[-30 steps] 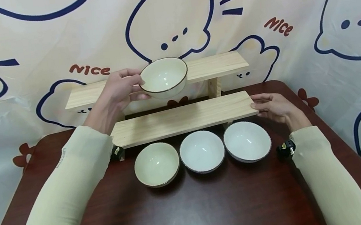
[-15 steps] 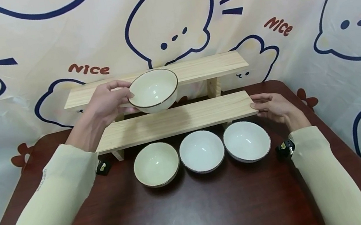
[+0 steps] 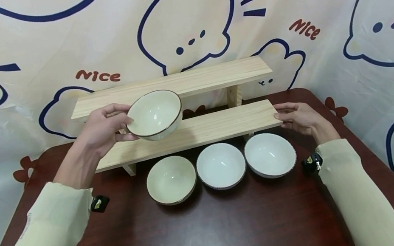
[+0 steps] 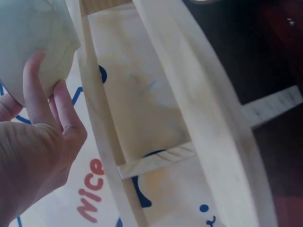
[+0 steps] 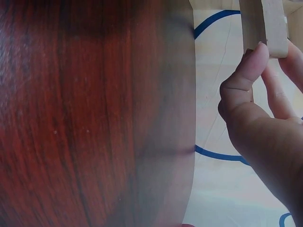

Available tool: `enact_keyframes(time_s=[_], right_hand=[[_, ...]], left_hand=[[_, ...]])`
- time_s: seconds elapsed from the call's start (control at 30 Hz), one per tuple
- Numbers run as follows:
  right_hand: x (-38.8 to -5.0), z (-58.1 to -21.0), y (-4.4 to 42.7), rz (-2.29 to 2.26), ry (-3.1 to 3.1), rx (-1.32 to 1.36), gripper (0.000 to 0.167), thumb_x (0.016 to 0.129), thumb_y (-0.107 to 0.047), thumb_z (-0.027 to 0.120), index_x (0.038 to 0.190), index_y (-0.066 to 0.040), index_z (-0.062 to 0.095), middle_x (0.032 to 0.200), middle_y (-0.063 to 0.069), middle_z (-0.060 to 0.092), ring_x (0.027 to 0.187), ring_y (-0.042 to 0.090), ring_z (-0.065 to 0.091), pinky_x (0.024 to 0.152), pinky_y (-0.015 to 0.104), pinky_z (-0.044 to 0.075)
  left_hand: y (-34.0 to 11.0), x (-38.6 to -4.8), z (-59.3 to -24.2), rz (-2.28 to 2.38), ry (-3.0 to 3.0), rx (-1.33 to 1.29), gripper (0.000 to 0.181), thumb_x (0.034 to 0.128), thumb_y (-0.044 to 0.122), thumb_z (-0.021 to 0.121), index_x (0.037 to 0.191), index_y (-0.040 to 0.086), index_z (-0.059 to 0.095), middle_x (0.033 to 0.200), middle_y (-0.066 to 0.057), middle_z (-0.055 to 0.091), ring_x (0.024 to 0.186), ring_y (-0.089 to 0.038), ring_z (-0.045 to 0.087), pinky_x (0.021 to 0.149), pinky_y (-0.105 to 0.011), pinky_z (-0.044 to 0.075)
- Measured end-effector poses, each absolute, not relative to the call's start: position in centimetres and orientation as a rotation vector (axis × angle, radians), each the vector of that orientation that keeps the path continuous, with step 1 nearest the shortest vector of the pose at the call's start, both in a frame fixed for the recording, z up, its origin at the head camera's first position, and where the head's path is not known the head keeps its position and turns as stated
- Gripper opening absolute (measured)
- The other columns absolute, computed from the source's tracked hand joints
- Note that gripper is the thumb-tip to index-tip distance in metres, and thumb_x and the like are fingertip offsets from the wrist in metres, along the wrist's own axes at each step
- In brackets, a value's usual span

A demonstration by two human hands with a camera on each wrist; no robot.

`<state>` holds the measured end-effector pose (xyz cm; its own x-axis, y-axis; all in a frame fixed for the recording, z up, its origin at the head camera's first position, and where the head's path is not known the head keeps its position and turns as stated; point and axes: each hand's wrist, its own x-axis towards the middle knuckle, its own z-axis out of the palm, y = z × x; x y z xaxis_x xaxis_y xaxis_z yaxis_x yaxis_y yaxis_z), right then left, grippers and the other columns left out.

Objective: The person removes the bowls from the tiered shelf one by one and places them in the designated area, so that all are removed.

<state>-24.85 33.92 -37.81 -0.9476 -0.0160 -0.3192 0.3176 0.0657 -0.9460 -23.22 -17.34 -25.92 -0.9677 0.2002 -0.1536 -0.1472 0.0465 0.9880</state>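
A cream bowl with a thin brown rim (image 3: 154, 113) is held up in front of the two-tier wooden shelf (image 3: 220, 125). My left hand (image 3: 96, 132) grips its left side, thumb at the rim and fingers beneath. In the left wrist view the fingers lie along the outside of the bowl (image 4: 45, 56). At the lower board's right end, my right hand (image 3: 302, 120) pinches the wood between thumb and fingers; the right wrist view shows that hand (image 5: 265, 111) on the board's end (image 5: 265, 28).
In front of the shelf a cream bowl (image 3: 171, 180) and two white bowls, one in the middle (image 3: 221, 165) and one at right (image 3: 270, 155), stand in a row on the dark red table (image 3: 214, 232). A patterned cloth (image 3: 110, 38) hangs behind. The upper board (image 3: 220, 74) is set further back.
My left hand has brought the bowl left and down, from the upper board to in front of the gap between the boards. The right hand stays at the lower board's end.
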Motion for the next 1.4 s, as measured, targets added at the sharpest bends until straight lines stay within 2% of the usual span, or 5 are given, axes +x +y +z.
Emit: enact_keyframes(time_s=[0.47,0.7,0.9,1.17,1.4], right_hand=[[-24.8,-38.2,34.0,-1.972,2.097,0.293,0.060,0.094,-0.009,0.074,0.147,-0.003,0.048,0.106,-0.001,0.066,0.084,0.014,0.066,0.073,0.025,0.059],[-24.4,-38.1,34.1,-1.999,2.066,0.294,0.054,0.093,-0.009,0.074,0.142,-0.005,0.051,0.105,-0.001,0.067,0.083,0.014,0.065,0.070,0.023,0.059],[-24.3,-37.8,34.0,-1.996,2.071,0.288,0.054,0.093,-0.009,0.074,0.143,-0.005,0.051,0.106,-0.001,0.066,0.084,0.015,0.065,0.072,0.023,0.059],[-24.5,-37.7,34.0,-1.990,2.075,0.287,0.060,0.093,-0.010,0.075,0.146,-0.003,0.048,0.106,-0.002,0.067,0.084,0.015,0.065,0.072,0.023,0.059],[-24.5,-37.6,34.0,-2.033,2.034,0.297,0.043,0.092,-0.008,0.076,0.132,-0.011,0.061,0.104,-0.001,0.068,0.082,0.015,0.065,0.070,0.023,0.059]], left_hand=[[-20.7,-21.1,-28.0,2.026,2.070,0.033,0.028,0.0958,-0.005,0.059,0.123,-0.001,0.052,0.129,-0.012,0.038,0.083,-0.016,0.065,0.067,-0.034,0.065],[-22.1,-20.0,-29.2,2.086,2.033,-0.020,0.026,0.0950,-0.005,0.062,0.118,0.006,0.060,0.120,-0.014,0.049,0.080,-0.017,0.068,0.064,-0.034,0.065],[-23.3,-19.1,-30.1,2.113,2.022,-0.058,0.027,0.0944,-0.003,0.065,0.119,0.006,0.057,0.109,-0.005,0.060,0.079,-0.017,0.069,0.063,-0.035,0.065],[-24.5,-18.0,-31.3,2.132,2.007,-0.067,0.023,0.0938,-0.003,0.067,0.113,0.010,0.065,0.112,-0.001,0.064,0.080,-0.018,0.071,0.062,-0.035,0.065],[-25.2,-17.2,-32.5,2.141,1.994,-0.081,0.025,0.0945,-0.005,0.064,0.112,0.012,0.064,0.103,-0.001,0.070,0.078,-0.019,0.071,0.060,-0.037,0.065]])
